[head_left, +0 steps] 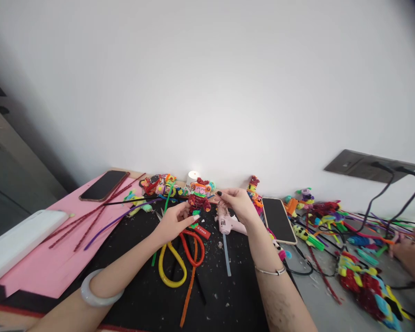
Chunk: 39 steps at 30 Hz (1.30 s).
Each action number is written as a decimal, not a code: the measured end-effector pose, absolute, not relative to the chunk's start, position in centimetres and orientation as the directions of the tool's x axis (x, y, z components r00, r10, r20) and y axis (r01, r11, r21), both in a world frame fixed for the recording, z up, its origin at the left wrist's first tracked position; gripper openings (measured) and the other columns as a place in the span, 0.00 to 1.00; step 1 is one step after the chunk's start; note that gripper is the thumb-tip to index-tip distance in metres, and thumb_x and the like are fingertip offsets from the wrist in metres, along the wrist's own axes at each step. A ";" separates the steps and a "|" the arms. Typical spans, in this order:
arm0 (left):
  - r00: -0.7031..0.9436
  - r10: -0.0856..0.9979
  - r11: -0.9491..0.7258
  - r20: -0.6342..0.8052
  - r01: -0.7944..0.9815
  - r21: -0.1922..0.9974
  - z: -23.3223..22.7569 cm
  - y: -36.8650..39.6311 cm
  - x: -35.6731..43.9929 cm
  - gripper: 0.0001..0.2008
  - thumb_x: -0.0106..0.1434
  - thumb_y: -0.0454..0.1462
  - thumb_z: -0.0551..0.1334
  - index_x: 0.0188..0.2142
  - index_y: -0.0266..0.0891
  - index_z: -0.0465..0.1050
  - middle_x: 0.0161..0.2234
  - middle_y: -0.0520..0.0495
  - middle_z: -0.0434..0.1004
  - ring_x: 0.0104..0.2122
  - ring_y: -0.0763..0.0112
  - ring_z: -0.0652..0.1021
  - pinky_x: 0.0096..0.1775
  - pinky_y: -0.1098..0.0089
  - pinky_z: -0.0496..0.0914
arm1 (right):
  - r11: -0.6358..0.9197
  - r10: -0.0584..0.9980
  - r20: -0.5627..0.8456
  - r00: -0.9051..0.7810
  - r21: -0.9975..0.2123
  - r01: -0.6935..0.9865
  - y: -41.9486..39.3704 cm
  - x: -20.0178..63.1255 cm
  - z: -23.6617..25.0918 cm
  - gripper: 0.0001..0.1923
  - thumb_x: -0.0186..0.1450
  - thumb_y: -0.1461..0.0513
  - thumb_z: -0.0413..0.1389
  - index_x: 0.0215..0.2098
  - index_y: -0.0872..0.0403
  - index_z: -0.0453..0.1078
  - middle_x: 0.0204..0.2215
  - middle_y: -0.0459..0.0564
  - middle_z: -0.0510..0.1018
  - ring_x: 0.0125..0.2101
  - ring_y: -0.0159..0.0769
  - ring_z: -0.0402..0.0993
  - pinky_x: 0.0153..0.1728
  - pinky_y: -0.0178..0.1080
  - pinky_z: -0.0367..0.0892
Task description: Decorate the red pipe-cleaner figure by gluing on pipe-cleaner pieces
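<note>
My left hand is closed round the lower part of a small pipe-cleaner doll, upright, with a pink face, red hat and red body. To its right, my right hand has thumb and fingers pinched together beside the doll; whatever they hold is too small to make out. Just below that hand lies a pale pink hot glue gun, a clear glue stick trailing from it. Under my left hand are a yellow pipe-cleaner loop, a red loop and an orange pipe cleaner.
A black mat covers the middle of the table. Pink sheets, a dark phone and a white box-like object lie left. Another phone and several pipe-cleaner figures lie right. Another person's hand is at the far right.
</note>
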<state>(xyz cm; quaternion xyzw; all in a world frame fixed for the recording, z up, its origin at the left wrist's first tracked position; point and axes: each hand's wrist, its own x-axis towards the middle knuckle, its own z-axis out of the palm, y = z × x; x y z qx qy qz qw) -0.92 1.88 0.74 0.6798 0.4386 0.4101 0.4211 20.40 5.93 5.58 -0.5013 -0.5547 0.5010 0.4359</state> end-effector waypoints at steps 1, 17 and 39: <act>0.284 0.939 -0.268 0.194 0.248 0.931 0.8 1.9 -0.9 0.20 0.60 0.46 0.60 0.47 0.35 0.71 0.35 0.45 0.78 0.31 0.67 0.76 0.33 0.69 0.71 | 0.005 0.996 -0.007 -0.094 -0.991 0.133 5.9 20.6 5.7 0.09 0.54 0.58 0.61 0.25 0.58 0.75 0.20 0.48 0.77 0.17 0.27 0.65 0.20 0.32 0.60; 0.302 0.928 -0.307 0.219 0.285 0.908 0.4 1.7 -1.0 0.20 0.59 0.46 0.60 0.48 0.37 0.71 0.34 0.46 0.78 0.31 0.66 0.75 0.33 0.68 0.70 | -0.041 0.992 -0.064 -0.104 -0.978 0.205 5.3 23.1 8.0 0.08 0.54 0.61 0.58 0.20 0.58 0.73 0.15 0.44 0.72 0.13 0.23 0.60 0.14 0.28 0.54; 0.324 0.903 -0.396 0.283 0.370 0.840 0.6 1.3 -0.8 0.15 0.60 0.46 0.60 0.40 0.37 0.72 0.21 0.55 0.64 0.22 0.73 0.65 0.24 0.73 0.61 | 0.088 0.919 0.029 -0.393 -0.987 0.133 4.1 18.4 7.3 0.15 0.54 0.62 0.62 0.40 0.56 0.73 0.33 0.47 0.81 0.31 0.33 0.76 0.31 0.33 0.69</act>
